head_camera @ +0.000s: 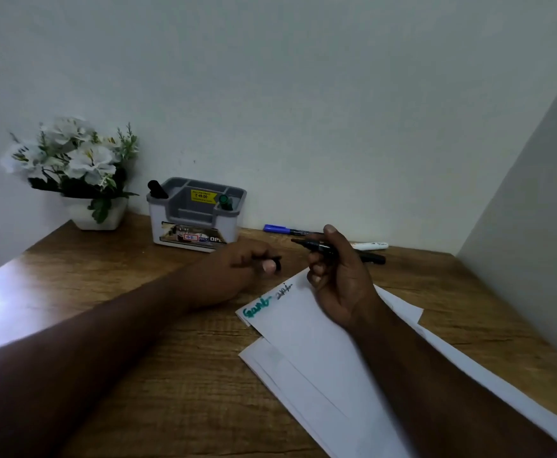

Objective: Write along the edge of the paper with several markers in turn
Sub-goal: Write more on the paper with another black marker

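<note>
Our right hand (338, 279) is curled around a black marker (336, 251), uncapped, tip pointing left, held just above the top corner of the paper (303, 342). Our left hand (244, 269) is closed, pinching what looks like the black cap (277, 263) between thumb and fingers, resting on the worktop (138, 358) just left of the paper's corner.

Paper is a loose stack of white sheets, angled, lying under our right forearm. Along its upper left edge we see teal lettering (256, 307), then a shorter bit of thin black scribble (284, 289) toward the corner.

Behind our right hand: a blue marker (277, 229) flat near the wall, and a white marker (369, 246) partly hidden by the hand.

Grey-and-white organiser (197, 223) sits against the wall, with a black marker (157, 189) standing in its left slot and a green marker (225, 201) in the right. White flower pot (97, 214) is to its left in the corner.
</note>
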Demonstrator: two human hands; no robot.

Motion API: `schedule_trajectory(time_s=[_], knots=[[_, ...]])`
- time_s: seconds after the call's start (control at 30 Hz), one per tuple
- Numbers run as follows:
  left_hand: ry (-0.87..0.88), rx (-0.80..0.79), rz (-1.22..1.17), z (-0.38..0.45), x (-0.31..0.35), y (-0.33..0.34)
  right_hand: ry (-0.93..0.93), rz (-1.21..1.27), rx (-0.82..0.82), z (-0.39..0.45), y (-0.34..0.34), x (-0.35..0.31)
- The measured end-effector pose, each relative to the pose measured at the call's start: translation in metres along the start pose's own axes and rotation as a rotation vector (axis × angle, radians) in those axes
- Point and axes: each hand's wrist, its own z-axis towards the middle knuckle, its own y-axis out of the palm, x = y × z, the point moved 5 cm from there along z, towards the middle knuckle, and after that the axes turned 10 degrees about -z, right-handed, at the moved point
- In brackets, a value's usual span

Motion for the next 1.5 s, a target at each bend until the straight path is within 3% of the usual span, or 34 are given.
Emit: schedule_trajectory(time_s=[0.13, 0.3, 0.6, 0.97, 1.5], knots=[[0.004, -0.058, 0.088, 0.001, -0.004, 0.004, -0.102, -0.047, -0.083, 0.008, 0.002, -0.012], [0.002, -0.066, 0.04, 0.011, -0.012, 0.003, -0.088, -0.539, -0.283, 0.024, -0.005, -0.038], [-0.026, -0.081, -0.033, 0.022, -0.016, 0.0, -0.135, -0.845, -0.321, 0.028, -0.014, -0.016], [-0.029, -0.094, -0.064, 0.025, -0.019, -0.001, -0.211, -1.013, -0.362, 0.024, -0.01, -0.009], [-0.039, -0.082, -0.055, 0.025, -0.019, 0.0, -0.181, -1.023, -0.403, 0.026, -0.011, -0.009]])
